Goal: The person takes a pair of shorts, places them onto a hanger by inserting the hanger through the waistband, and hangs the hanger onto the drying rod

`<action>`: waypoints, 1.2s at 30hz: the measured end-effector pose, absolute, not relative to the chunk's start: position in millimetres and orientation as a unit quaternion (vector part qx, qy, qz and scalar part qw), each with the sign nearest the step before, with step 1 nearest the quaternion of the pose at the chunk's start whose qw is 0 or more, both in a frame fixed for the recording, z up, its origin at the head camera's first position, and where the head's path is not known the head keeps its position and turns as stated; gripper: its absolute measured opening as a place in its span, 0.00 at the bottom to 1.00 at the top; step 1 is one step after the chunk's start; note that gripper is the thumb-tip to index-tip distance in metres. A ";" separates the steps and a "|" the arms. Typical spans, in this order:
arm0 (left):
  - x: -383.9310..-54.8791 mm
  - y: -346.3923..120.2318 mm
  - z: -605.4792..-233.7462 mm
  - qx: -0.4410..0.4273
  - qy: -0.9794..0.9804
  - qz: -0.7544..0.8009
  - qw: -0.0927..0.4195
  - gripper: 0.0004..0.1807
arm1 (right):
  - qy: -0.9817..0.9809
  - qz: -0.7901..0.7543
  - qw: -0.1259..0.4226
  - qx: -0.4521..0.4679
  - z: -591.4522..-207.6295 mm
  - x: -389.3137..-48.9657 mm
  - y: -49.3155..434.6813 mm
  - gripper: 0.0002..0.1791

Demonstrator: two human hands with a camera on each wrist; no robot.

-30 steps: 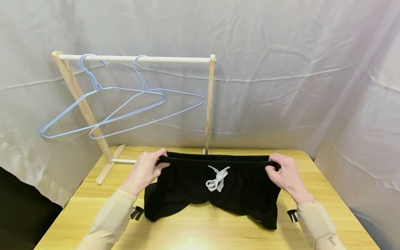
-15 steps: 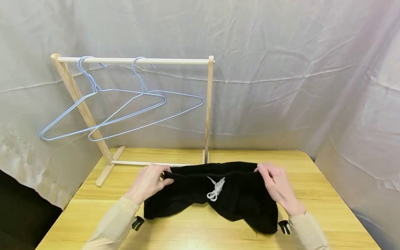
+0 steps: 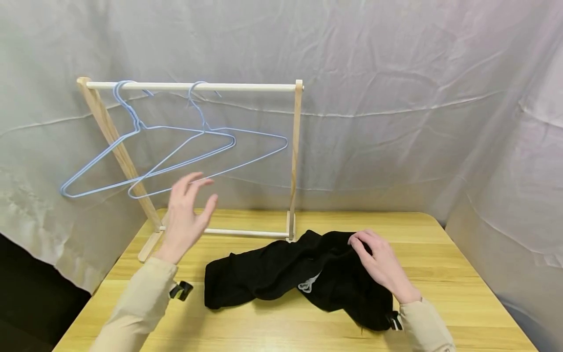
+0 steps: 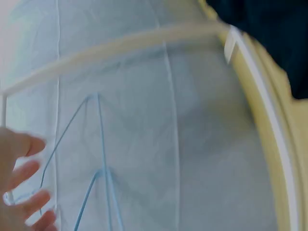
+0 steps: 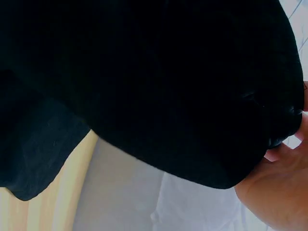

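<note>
A pair of black shorts (image 3: 264, 271) lies crumpled on the wooden table, its left part slumped flat. Its pale drawstring (image 3: 309, 283) shows partly, the rest tucked under a fold. My right hand (image 3: 380, 261) pinches the waistband at the right end; in the right wrist view the dark cloth hangs from its fingers (image 5: 303, 127). My left hand (image 3: 184, 217) is raised off the cloth, fingers spread and holding nothing, just below and in front of the light blue wire hangers (image 3: 246, 167). In the left wrist view its fingers (image 4: 36, 202) overlap the hangers.
A wooden rack (image 3: 294, 161) stands at the back left of the table (image 3: 448, 293), the hangers hooked on its top bar (image 3: 250, 87). Its lower bar (image 3: 246, 233) runs just behind the shorts. Grey curtain (image 3: 396, 122) hangs behind and at the sides.
My left hand has let go of the waistband and risen up and left toward the hangers. The left side of the shorts has dropped and folded over. My right hand keeps its hold.
</note>
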State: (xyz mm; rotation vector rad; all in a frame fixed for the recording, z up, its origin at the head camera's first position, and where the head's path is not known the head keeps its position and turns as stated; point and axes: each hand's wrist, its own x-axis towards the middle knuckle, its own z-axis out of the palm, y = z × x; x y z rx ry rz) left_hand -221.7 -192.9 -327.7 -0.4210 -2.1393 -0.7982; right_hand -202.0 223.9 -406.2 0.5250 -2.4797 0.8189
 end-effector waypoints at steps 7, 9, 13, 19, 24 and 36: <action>-231.4 -218.0 -308.9 -0.102 -0.833 -0.279 0.467 0.27 | -0.909 0.302 0.218 0.186 -407.0 -199.9 224.3 0.10; -233.6 -224.4 -306.0 -0.093 -0.837 -0.270 0.466 0.29 | -0.910 0.302 0.215 0.185 -407.0 -199.2 224.2 0.10; -237.6 -234.6 -301.0 -0.080 -0.851 -0.258 0.451 0.30 | -0.908 0.299 0.218 0.194 -407.2 -197.8 224.3 0.09; -237.6 -243.4 -297.9 -0.034 -0.874 -0.260 0.409 0.34 | -0.911 0.295 0.213 0.196 -409.1 -196.9 225.2 0.10; -236.1 -248.7 -294.5 0.018 -0.891 -0.270 0.365 0.35 | -0.912 0.294 0.212 0.194 -410.7 -197.3 227.0 0.10; -233.3 -261.3 -293.4 0.052 -0.894 -0.299 0.329 0.32 | -0.914 0.285 0.213 0.196 -410.4 -196.4 228.0 0.10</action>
